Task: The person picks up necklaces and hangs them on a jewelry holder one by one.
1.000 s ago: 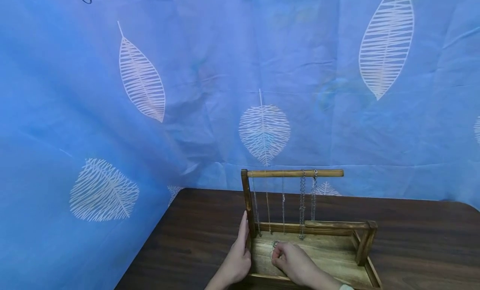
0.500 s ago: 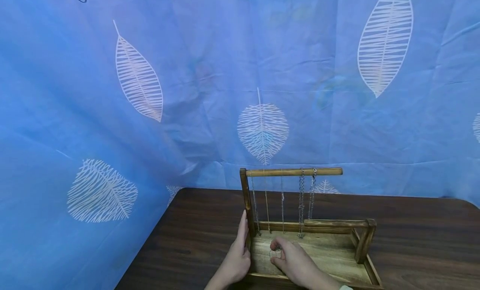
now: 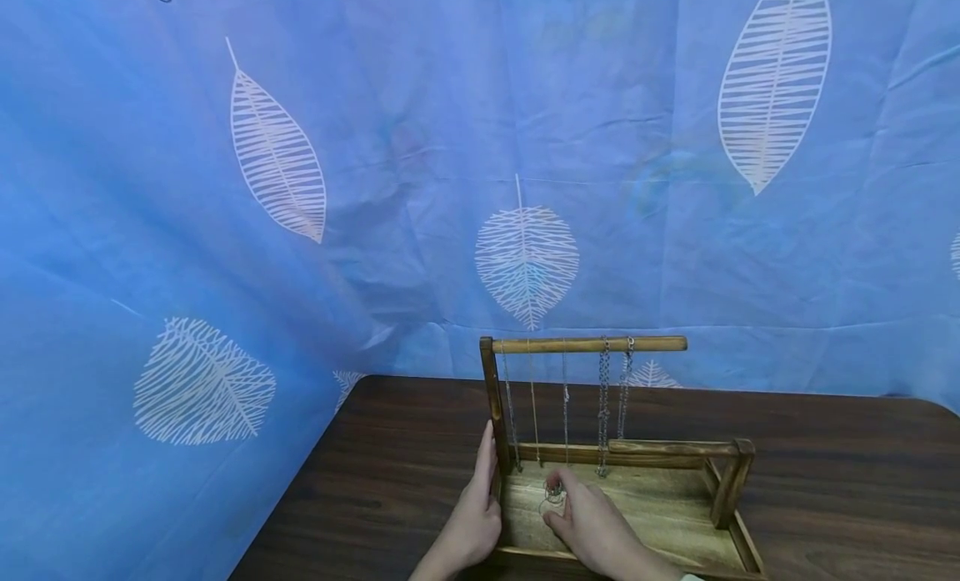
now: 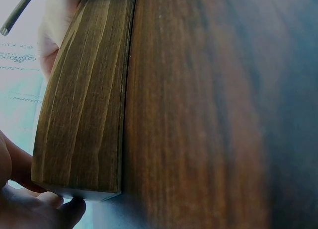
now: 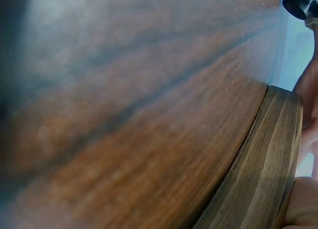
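Observation:
A wooden jewellery stand (image 3: 588,345) with a tray base (image 3: 667,514) sits on the dark table; several thin chains (image 3: 603,406) hang from its top bar. My left hand (image 3: 480,498) lies flat against the stand's left side, fingers straight up along the post. In the left wrist view its fingers (image 4: 30,209) touch the tray's wooden wall (image 4: 84,114). My right hand (image 3: 557,498) is inside the tray and pinches a small silvery piece of jewellery (image 3: 553,489) near the tray floor. The right wrist view shows only the tray edge (image 5: 258,179) and blurred table.
The dark wooden table (image 3: 390,481) stretches left and right of the stand. A blue cloth with white leaf prints (image 3: 525,256) hangs close behind it and along the left side. A lower wooden rail (image 3: 675,449) crosses the tray's right half.
My right hand's fingertips have shifted slightly toward the back of the tray with the small silvery piece. The left hand and the stand have stayed put.

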The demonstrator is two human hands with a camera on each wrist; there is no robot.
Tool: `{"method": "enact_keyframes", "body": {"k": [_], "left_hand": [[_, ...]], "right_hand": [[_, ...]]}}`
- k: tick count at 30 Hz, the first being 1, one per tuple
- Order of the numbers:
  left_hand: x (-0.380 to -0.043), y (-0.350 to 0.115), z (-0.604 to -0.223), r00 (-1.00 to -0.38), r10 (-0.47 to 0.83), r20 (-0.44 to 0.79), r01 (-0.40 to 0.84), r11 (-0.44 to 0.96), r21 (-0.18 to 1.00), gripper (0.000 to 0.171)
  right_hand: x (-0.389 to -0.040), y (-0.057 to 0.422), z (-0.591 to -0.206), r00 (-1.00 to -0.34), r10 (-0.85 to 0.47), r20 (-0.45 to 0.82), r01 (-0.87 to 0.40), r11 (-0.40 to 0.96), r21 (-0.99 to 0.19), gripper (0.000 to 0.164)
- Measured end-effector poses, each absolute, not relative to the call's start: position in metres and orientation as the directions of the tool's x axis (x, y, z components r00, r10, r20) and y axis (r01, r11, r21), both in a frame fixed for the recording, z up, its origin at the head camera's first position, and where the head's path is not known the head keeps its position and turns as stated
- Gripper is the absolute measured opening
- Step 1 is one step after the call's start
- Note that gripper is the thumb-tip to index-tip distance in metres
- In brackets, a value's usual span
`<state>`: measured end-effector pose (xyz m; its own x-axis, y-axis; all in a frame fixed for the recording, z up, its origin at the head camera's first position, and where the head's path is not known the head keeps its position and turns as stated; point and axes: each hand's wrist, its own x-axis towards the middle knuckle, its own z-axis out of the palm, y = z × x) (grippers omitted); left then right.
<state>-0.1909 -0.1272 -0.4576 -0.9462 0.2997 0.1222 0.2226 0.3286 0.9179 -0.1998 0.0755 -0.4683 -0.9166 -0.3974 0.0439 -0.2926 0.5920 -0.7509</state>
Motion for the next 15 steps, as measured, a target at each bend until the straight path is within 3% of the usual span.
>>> {"method": "enact_keyframes", "body": {"k": [8,15], "left_hand": [[-0.1892,-0.127,-0.4582,-0.95,0.29,0.116,0.214,0.334,0.918,0.109],[-0.1898,-0.1272,-0.4584,-0.949,0.293,0.119,0.217,0.331,0.918,0.108]], "right_hand": [[-0.1985,0.0748,-0.472,-0.918,-0.382,0.103,-0.333,0.606,-0.723,0.011],[-0.1989,0.0739,-0.4725,-0.907,-0.407,0.106,-0.343,0.571,-0.746,0.013]]}}
